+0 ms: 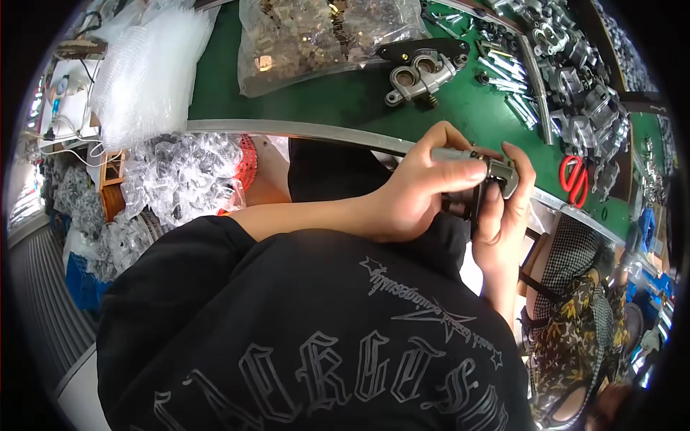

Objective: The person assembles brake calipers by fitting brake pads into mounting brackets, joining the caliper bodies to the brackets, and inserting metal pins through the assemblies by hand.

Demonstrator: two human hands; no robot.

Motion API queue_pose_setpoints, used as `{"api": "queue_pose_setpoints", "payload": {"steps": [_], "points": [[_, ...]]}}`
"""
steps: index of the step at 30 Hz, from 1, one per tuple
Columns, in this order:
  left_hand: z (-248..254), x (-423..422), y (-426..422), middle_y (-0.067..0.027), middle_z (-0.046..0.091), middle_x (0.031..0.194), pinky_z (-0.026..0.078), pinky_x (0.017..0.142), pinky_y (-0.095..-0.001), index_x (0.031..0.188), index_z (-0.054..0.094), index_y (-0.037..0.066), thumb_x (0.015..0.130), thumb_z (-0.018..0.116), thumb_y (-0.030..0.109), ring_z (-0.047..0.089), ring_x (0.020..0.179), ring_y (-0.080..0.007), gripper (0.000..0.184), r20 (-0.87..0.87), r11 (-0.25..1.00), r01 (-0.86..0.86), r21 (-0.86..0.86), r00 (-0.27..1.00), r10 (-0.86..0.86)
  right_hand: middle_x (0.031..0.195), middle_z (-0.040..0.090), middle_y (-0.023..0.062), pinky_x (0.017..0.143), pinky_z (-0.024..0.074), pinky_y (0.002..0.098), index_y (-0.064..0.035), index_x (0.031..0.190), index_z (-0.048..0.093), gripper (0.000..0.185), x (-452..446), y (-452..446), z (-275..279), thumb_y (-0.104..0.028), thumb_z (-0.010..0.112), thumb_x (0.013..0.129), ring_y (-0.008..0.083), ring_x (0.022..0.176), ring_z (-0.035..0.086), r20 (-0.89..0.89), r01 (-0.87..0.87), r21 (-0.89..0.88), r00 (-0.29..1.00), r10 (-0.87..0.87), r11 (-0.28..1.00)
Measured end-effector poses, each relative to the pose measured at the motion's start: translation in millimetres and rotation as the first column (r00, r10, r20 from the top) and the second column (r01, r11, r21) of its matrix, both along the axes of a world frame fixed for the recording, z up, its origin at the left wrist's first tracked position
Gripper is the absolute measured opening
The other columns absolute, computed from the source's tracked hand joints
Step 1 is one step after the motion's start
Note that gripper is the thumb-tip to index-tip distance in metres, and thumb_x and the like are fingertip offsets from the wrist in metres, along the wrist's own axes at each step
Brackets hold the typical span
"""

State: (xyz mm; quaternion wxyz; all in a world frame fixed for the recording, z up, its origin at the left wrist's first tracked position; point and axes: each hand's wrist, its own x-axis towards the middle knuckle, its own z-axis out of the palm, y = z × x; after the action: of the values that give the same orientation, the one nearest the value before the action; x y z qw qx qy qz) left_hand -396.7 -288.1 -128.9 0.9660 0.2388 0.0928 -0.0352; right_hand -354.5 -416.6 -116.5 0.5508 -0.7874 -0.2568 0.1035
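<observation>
In front of my chest, near the bench's front edge, both hands hold a grey metal brake caliper (503, 171). My left hand (413, 190) wraps it from the left, its thumb stretched along the top. Fingers and thumb of my right hand (507, 208) pinch its right end. Much of the caliper is hidden behind the fingers. Beyond my hands, a second caliper (424, 77) with a black bracket (424, 50) lies on the green bench top (338, 104).
A clear bag of small brass-coloured parts (316, 43) lies at the back. Silver pins (507, 72), piled calipers (575, 86) and red scissors (573, 179) are on the right. Bubble-wrap bags (147, 72) sit left, above crumpled clear plastic (183, 176). Another person (582, 323) is at right.
</observation>
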Motion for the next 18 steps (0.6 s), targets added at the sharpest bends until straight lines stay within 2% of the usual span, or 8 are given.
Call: {"api": "queue_pose_setpoints", "payload": {"steps": [2, 3, 6, 10, 12, 14, 16, 18], "points": [[-4, -3, 0, -0.0146, 0.048, 0.112, 0.039, 0.086, -0.0367, 0.101, 0.035, 0.006, 0.083, 0.052, 0.024, 0.049, 0.102, -0.0218, 0.031, 0.186, 0.993, 0.012, 0.114, 0.982, -0.033, 0.098, 0.049, 0.0148, 0.082, 0.0376, 0.0360, -0.0015, 0.110, 0.043, 0.045, -2, 0, 0, -0.036, 0.051, 0.082, 0.0266, 0.089, 0.048, -0.002, 0.066, 0.035, 0.998, -0.066, 0.997], [-2, -5, 3, -0.0180, 0.046, 0.116, 0.038, 0.089, -0.0364, 0.099, 0.035, 0.006, 0.083, 0.054, 0.025, 0.048, 0.105, -0.0230, 0.032, 0.190, 0.996, 0.051, 0.075, 0.980, -0.065, 0.093, 0.050, 0.0154, 0.080, 0.0381, 0.0374, -0.0002, 0.106, 0.045, 0.048, -1, 1, 1, -0.039, 0.055, 0.079, 0.0285, 0.085, 0.049, -0.003, 0.099, 0.054, 0.995, -0.099, 0.994], [-7, -3, 0, -0.0183, 0.046, 0.116, 0.038, 0.090, -0.0359, 0.098, 0.034, 0.006, 0.083, 0.054, 0.029, 0.048, 0.105, -0.0232, 0.034, 0.282, 1.000, -0.011, 0.025, 0.959, 0.003, 0.088, 0.047, 0.0137, 0.074, 0.0381, 0.0367, -0.0001, 0.100, 0.046, 0.050, -1, 0, 0, -0.043, 0.056, 0.077, 0.0263, 0.081, 0.047, 0.178, 0.110, -0.056, 0.979, -0.099, 0.992], [-2, -6, 4, -0.0179, 0.043, 0.119, 0.037, 0.091, -0.0351, 0.101, 0.032, 0.007, 0.080, 0.059, 0.034, 0.046, 0.107, -0.0229, 0.043, 0.293, 0.994, 0.048, 0.102, 0.953, -0.076, 0.087, 0.048, 0.0124, 0.073, 0.0379, 0.0365, 0.0002, 0.096, 0.046, 0.048, -3, 2, 3, -0.042, 0.057, 0.077, 0.0246, 0.080, 0.047, 0.126, 0.101, 0.017, 0.987, -0.102, 0.995], [-10, -3, -6, -0.0112, 0.046, 0.108, 0.039, 0.084, -0.0320, 0.100, 0.032, 0.007, 0.074, 0.066, 0.016, 0.046, 0.100, -0.0164, 0.044, 0.278, 0.998, -0.037, 0.045, 0.960, 0.023, 0.089, 0.049, 0.0123, 0.074, 0.0386, 0.0360, 0.0005, 0.096, 0.045, 0.047, -3, 2, 4, -0.041, 0.057, 0.078, 0.0230, 0.081, 0.048, 0.024, 0.096, 0.077, 0.995, -0.098, 0.992], [-15, 1, -6, -0.0075, 0.046, 0.104, 0.039, 0.082, -0.0306, 0.102, 0.031, 0.008, 0.069, 0.071, 0.003, 0.045, 0.098, -0.0131, 0.052, 0.304, 0.997, -0.054, 0.052, 0.952, 0.035, 0.092, 0.051, 0.0124, 0.075, 0.0392, 0.0355, 0.0005, 0.097, 0.045, 0.046, 1, 8, 9, -0.040, 0.057, 0.080, 0.0216, 0.083, 0.049, -0.221, 0.112, 0.249, 0.974, -0.056, 0.962], [-17, 4, 2, -0.0069, 0.043, 0.108, 0.037, 0.085, -0.0310, 0.106, 0.027, 0.010, 0.064, 0.072, -0.003, 0.043, 0.102, -0.0129, 0.063, 0.351, 0.993, 0.010, 0.120, 0.935, -0.052, 0.090, 0.053, 0.0119, 0.075, 0.0407, 0.0327, 0.0005, 0.101, 0.044, 0.051, 8, -1, 3, -0.045, 0.055, 0.081, 0.0212, 0.082, 0.051, 0.079, 0.043, -0.002, 0.996, -0.042, 0.999], [-16, 1, 0, -0.0064, 0.040, 0.112, 0.037, 0.087, -0.0318, 0.108, 0.024, 0.012, 0.061, 0.073, -0.007, 0.042, 0.104, -0.0137, 0.070, 0.351, 0.997, 0.031, 0.077, 0.935, -0.056, 0.090, 0.052, 0.0125, 0.074, 0.0411, 0.0329, 0.0008, 0.102, 0.044, 0.059, 10, -4, 2, -0.053, 0.051, 0.079, 0.0219, 0.084, 0.051, 0.123, 0.004, -0.002, 0.992, -0.004, 1.000]]}}
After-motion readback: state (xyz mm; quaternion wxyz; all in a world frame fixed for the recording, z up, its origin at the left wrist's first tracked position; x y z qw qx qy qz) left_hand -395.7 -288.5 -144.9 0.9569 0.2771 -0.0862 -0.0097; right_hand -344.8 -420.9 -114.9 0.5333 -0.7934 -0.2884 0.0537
